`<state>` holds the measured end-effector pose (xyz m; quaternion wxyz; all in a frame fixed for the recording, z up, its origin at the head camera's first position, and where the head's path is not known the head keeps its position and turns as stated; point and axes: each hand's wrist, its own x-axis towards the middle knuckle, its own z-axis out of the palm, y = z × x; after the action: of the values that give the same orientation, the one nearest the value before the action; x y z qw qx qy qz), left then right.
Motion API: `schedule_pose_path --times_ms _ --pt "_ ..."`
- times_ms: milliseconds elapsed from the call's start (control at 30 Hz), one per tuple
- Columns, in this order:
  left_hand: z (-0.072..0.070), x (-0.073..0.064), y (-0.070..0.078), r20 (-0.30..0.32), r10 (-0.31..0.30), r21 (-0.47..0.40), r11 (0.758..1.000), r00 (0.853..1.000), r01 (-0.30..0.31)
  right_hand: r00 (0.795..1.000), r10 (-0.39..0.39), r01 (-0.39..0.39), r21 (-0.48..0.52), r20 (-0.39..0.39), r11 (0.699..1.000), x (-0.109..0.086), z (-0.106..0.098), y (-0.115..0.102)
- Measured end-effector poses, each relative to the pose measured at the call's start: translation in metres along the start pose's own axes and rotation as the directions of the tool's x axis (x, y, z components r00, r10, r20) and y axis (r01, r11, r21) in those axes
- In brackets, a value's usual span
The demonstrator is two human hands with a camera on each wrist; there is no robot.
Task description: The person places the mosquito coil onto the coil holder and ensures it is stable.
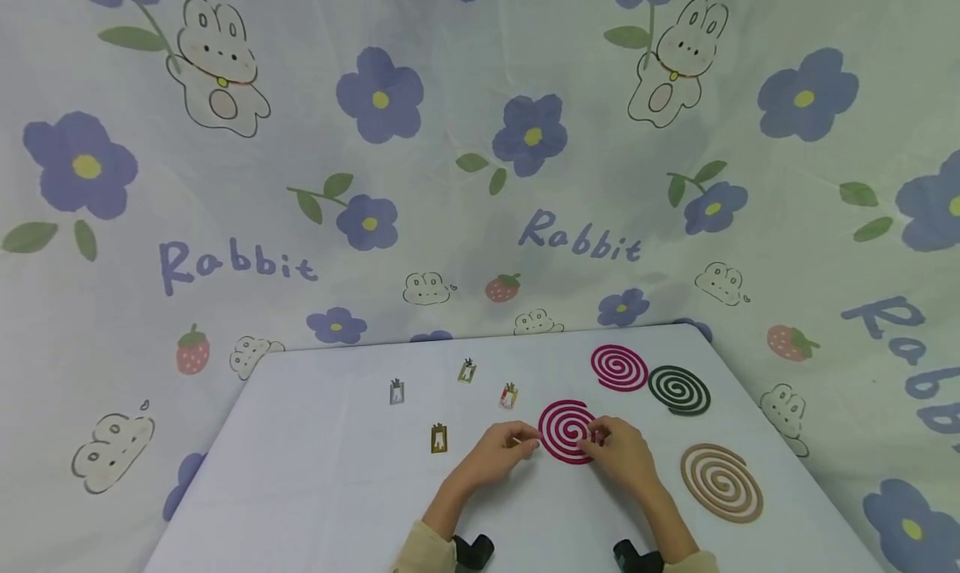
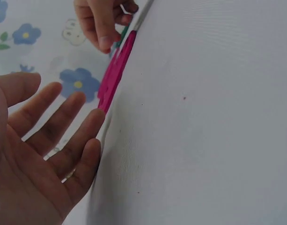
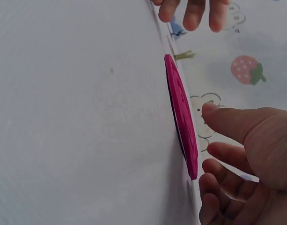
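Observation:
A magenta mosquito coil (image 1: pixel 558 431) lies flat on the white table, seen nearly edge-on in the right wrist view as a thin magenta disc (image 3: pixel 183 119). My left hand (image 1: pixel 501 454) is at the coil's left edge. Its fingers are loosely bent and spread, with nothing between them in the left wrist view. Over the coil's right edge is my right hand (image 1: pixel 621 454). Its thumb and fingers stand apart beside the coil in the right wrist view, and no grip shows. Whether its fingertips touch the coil, I cannot tell.
Another magenta coil (image 1: pixel 618 368) and a dark green coil (image 1: pixel 678 390) lie at the back right, a tan coil (image 1: pixel 722 483) at the right. Small frame-shaped pieces lie to the left: silver (image 1: pixel 397 391), gold (image 1: pixel 438 438), another gold one (image 1: pixel 467 371), and red-gold (image 1: pixel 508 396).

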<state>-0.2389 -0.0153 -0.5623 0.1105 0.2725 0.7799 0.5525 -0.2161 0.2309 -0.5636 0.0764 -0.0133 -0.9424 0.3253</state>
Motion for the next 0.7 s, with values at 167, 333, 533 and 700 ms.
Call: schedule_pose_path --times_ms 167,333,533,700 --pt "0.000 0.005 -0.003 -0.005 -0.017 0.013 1.000 1.000 0.017 0.998 0.058 -0.058 -0.009 -0.009 0.998 0.000 0.000 0.004" --pt "0.001 0.012 -0.004 -0.036 -0.047 0.030 0.998 0.998 0.049 0.995 0.096 -0.095 0.007 -0.024 0.995 0.001 0.002 0.010" --pt "0.005 0.019 -0.005 -0.090 -0.092 0.083 0.991 0.992 0.100 0.995 0.102 -0.101 0.034 -0.017 0.994 0.001 0.003 0.013" --pt "0.007 0.027 0.000 -0.103 -0.108 0.165 0.978 0.989 0.124 0.994 0.105 -0.104 0.037 -0.011 0.994 0.000 0.001 0.012"
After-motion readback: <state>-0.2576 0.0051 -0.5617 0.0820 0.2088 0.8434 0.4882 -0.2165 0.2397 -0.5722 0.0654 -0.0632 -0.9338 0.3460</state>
